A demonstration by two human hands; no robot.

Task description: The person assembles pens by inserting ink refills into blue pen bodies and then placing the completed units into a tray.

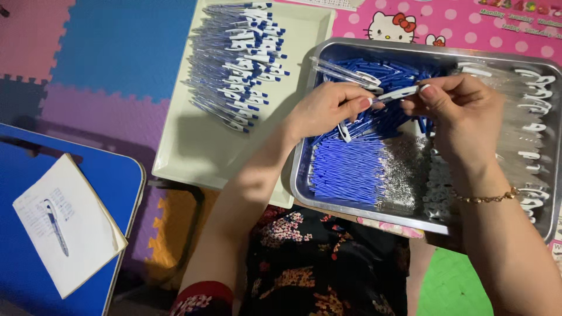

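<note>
My left hand [325, 108] and my right hand [459, 108] meet over a metal tray [357, 213] and together pinch a small white and blue pen part [398, 93] between their fingertips. My left hand also grips several clear pen barrels [342, 71] that stick out to the upper left. Inside the tray lie blue ink refills [348, 169], small silvery springs [404, 172] and white pen clips [535, 126]. A gold bracelet [489, 198] circles my right wrist.
A white tray [187, 152] to the left holds a pile of assembled blue and white pens [237, 64]. A blue table [35, 275] at lower left carries a notepad [70, 228] with a pen [55, 225]. Coloured foam mats cover the floor.
</note>
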